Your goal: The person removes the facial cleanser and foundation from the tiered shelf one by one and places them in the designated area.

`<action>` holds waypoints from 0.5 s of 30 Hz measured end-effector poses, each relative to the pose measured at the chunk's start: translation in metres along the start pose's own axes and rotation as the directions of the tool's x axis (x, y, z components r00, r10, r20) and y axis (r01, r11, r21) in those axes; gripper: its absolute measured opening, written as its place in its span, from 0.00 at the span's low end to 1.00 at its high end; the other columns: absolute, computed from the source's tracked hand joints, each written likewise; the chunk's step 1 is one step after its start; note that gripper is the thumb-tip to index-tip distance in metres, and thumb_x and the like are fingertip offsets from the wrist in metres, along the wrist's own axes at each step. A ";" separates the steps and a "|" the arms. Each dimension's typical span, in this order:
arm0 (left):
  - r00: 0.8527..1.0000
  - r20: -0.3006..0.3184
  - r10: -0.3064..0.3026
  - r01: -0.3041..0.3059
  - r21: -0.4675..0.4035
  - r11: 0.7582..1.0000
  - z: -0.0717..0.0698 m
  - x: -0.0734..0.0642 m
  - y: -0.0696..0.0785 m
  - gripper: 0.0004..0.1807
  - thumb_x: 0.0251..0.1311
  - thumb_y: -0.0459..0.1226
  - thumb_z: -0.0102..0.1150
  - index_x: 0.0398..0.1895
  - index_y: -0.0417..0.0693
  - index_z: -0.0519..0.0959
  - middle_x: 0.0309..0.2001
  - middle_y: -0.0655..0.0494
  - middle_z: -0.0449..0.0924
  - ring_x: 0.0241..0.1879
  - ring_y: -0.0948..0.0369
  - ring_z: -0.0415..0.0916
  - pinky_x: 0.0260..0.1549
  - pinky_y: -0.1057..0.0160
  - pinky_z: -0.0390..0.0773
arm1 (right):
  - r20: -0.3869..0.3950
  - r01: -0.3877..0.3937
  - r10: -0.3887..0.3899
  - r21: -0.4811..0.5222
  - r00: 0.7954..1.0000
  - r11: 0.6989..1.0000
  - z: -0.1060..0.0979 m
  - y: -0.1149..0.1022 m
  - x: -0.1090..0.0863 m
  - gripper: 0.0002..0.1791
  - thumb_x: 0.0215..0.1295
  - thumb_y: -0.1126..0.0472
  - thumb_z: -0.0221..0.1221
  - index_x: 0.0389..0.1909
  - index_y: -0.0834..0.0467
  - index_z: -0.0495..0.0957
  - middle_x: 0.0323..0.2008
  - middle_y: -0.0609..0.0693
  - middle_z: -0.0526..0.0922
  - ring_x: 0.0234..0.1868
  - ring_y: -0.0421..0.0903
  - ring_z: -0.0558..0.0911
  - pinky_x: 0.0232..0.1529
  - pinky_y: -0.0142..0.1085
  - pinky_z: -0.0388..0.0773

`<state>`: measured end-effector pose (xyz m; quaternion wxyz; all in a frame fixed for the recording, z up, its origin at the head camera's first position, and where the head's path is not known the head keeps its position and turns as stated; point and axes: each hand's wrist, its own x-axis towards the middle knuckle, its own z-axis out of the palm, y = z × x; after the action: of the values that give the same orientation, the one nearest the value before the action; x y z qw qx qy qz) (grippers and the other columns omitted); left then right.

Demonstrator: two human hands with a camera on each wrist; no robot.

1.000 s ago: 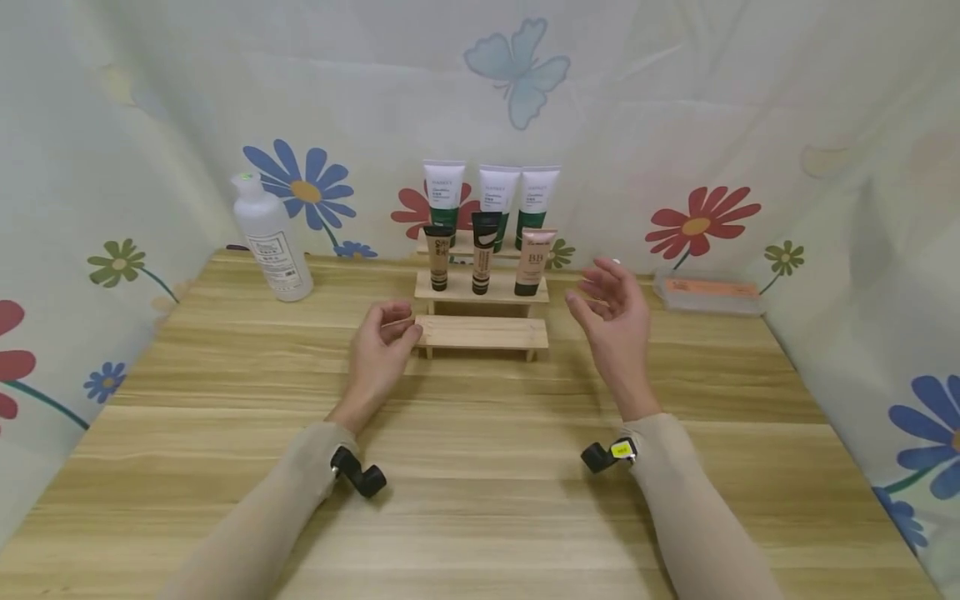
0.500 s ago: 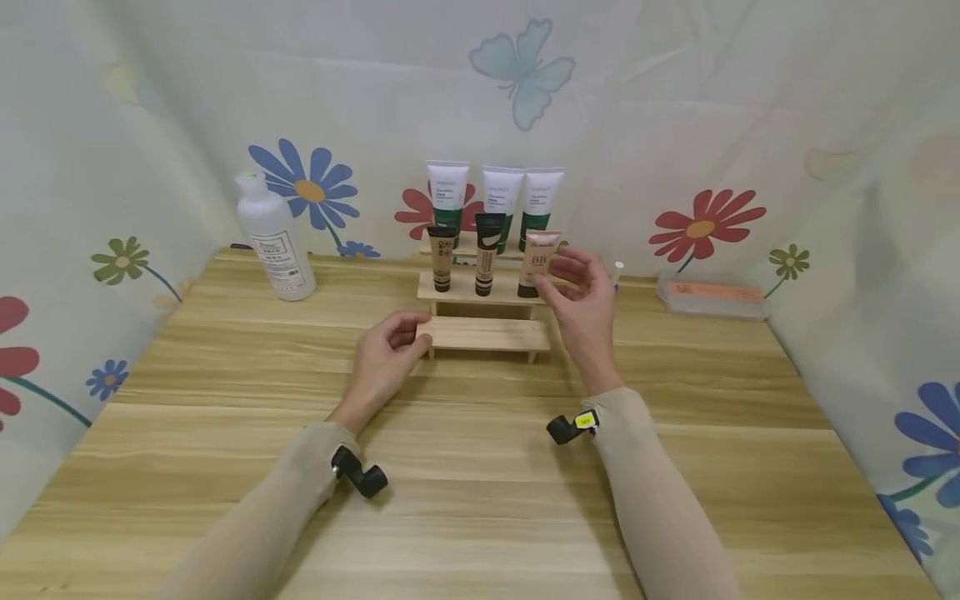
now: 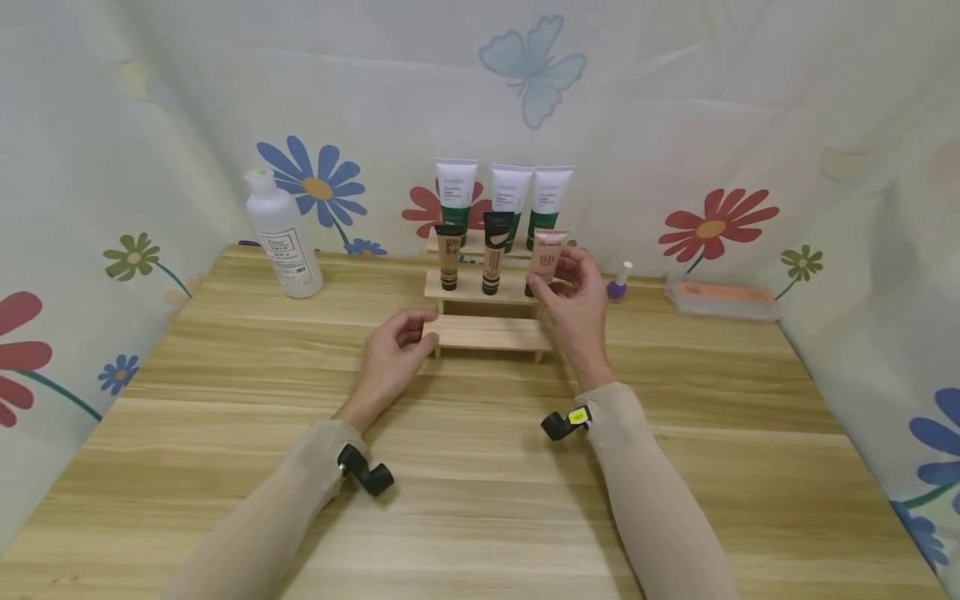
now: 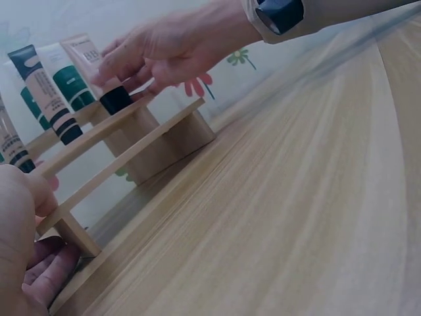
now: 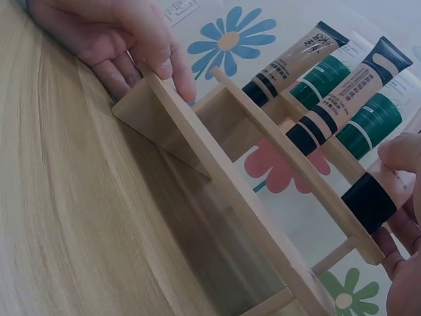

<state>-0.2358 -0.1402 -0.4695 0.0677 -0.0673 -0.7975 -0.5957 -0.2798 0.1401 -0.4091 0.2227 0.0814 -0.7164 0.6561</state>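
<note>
A three-tier wooden stand [image 3: 491, 333] faces me, its lowest tier bare. My left hand [image 3: 397, 354] grips the left end of that tier, thumb and fingers around its edge. On the middle tier my right hand [image 3: 581, 308] pinches the pink BB cream tube [image 3: 551, 244] at the right end, thumb in front and fingers behind. The tube is upright, its black cap partly hidden by the thumb in the head view. Left of it stand a black-topped tan tube [image 3: 493, 254] and a similar tube [image 3: 448, 257]. Several white-and-green tubes, one the left tube [image 3: 456, 187], fill the top tier.
A white pump-type bottle [image 3: 285, 250] stands at the back left. A purple nail polish bottle [image 3: 617, 287] with a white cap is right of my right hand. Farther right lies a clear case [image 3: 723, 300] with an orange label. A flowered cloth [image 3: 420, 92] rises behind the table.
My right hand has moved left from beside the stand and taken hold of the BB cream tube, uncovering the nail polish bottle. My left hand has closed onto the lowest tier's end.
</note>
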 end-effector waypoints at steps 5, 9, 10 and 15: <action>1.000 0.002 0.014 -0.014 0.000 1.000 0.001 0.000 0.000 0.17 0.77 0.35 0.68 0.65 0.47 0.85 0.61 0.48 0.86 0.58 0.52 0.86 0.50 0.73 0.84 | -0.004 -0.001 0.001 -0.016 1.000 1.000 0.001 0.000 0.000 0.26 0.70 0.66 0.75 0.66 0.58 0.79 0.59 0.58 0.86 0.56 0.50 0.86 0.59 0.40 0.85; 1.000 0.002 0.021 -0.021 0.006 1.000 0.000 0.000 0.000 0.17 0.77 0.36 0.68 0.66 0.47 0.85 0.61 0.47 0.86 0.58 0.52 0.86 0.50 0.73 0.84 | -0.008 -0.002 0.002 -0.019 1.000 1.000 0.000 0.000 0.000 0.25 0.71 0.67 0.74 0.66 0.59 0.79 0.58 0.58 0.86 0.55 0.50 0.86 0.59 0.39 0.85; 1.000 0.002 0.020 -0.020 0.008 1.000 0.000 0.000 0.001 0.17 0.77 0.36 0.68 0.66 0.47 0.85 0.61 0.47 0.86 0.58 0.52 0.86 0.50 0.73 0.84 | -0.010 -0.004 0.004 -0.017 1.000 1.000 0.000 -0.001 0.000 0.25 0.71 0.67 0.74 0.66 0.59 0.79 0.58 0.58 0.86 0.55 0.50 0.86 0.59 0.39 0.85; 1.000 -0.002 0.014 -0.014 0.020 1.000 0.000 -0.001 0.000 0.17 0.77 0.37 0.68 0.65 0.49 0.86 0.60 0.48 0.87 0.57 0.53 0.87 0.50 0.73 0.84 | -0.039 -0.002 0.001 -0.009 0.999 1.000 -0.006 -0.004 0.003 0.25 0.72 0.68 0.74 0.66 0.62 0.78 0.59 0.58 0.86 0.55 0.49 0.85 0.60 0.41 0.84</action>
<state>-0.2348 -0.1404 -0.4693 0.0734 -0.0715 -0.8030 -0.5870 -0.2790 0.1461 -0.4037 0.2365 0.0670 -0.7149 0.6546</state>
